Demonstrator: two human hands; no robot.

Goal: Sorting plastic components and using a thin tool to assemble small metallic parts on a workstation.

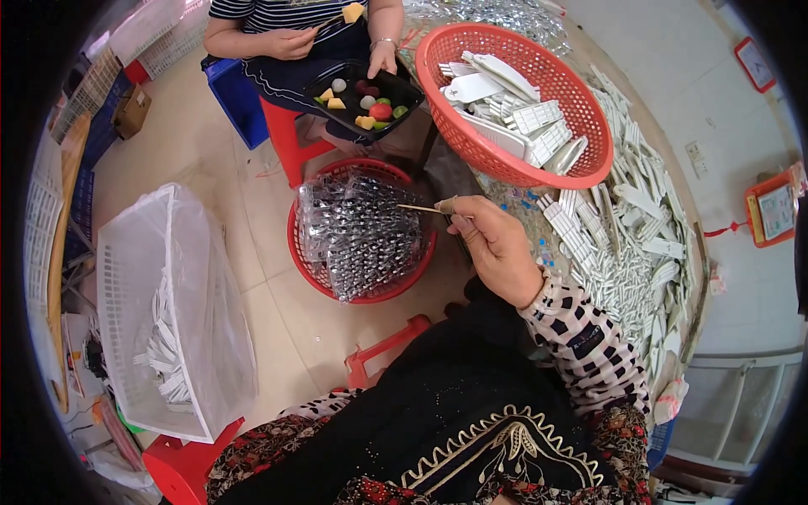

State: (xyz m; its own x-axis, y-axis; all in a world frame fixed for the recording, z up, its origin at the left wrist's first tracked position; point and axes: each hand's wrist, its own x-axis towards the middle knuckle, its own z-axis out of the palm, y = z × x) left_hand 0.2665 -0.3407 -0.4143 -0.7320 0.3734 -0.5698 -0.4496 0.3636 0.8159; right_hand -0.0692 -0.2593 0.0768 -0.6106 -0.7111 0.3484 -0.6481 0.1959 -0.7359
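My right hand [497, 248] pinches a thin wooden skewer [417, 208] between thumb and fingers. The skewer points left, its bare tip over a red basket [296, 252] on the floor. In that basket lie clear plastic packs [362, 231] with rows of small dark, shiny pieces; whether the tip touches them I cannot tell. Across from me a seated person holds another skewer with a yellow fruit chunk [353, 13] on it. The same person's other hand grips a black tray [318, 91] of cut and round fruit [380, 112]. My left hand does not show.
A larger red basket [446, 50] of white plastic parts [505, 93] stands at the right, on a table heaped with more white parts [640, 252]. At left is a lined white crate [126, 337]. Red stools [387, 353] and a blue bin [236, 101] stand nearby.
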